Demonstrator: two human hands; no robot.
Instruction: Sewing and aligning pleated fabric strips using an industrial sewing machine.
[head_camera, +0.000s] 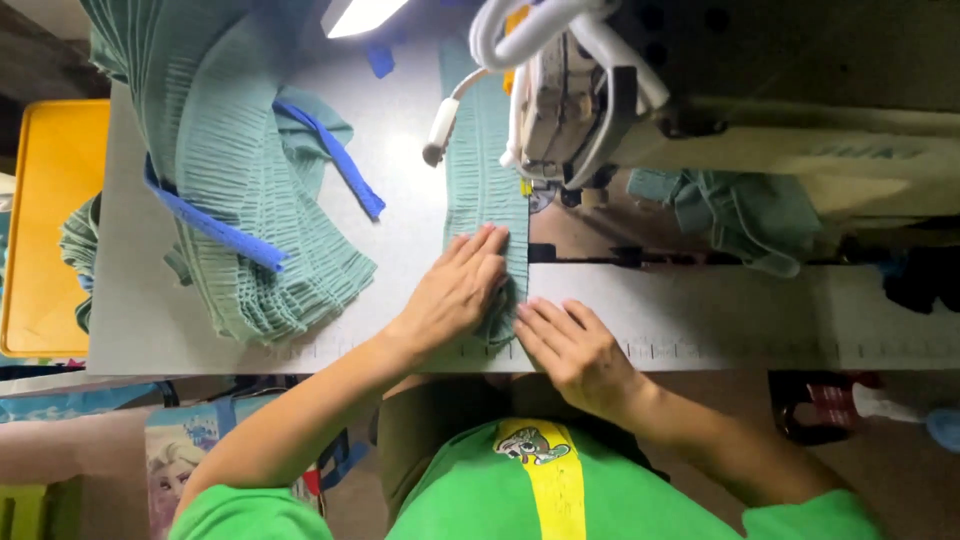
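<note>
Here both hands lie flat on one strip of green smocked fabric (485, 200) at the near edge of the pale surface (400, 200). The left hand (455, 290) presses down on the strip with its fingers spread slightly and stretched forward; the grip is open and flat, pinching nothing. The right hand (572, 350) sits just beside it, nearer the person's body, its fingertips touching the strip's right edge where the cloth folds over; this grip too is flat, the fingers close together, not closed around anything.

The strip's long axis runs straight away from both hands, from under the palms up to the head of the sewing machine (580, 100), which stands beyond the right hand and a little to its right. The left hand is the one further along the strip and so nearer the machine.

Well to the left of the left hand lies one heap of the same green gathered fabric (240, 200), crossed by two blue bands (335, 155). Further left still, past the surface's edge, is one yellow tray (50, 220). To the right of the machine's head, more green cloth (745, 215) hangs in one bunch.
</note>
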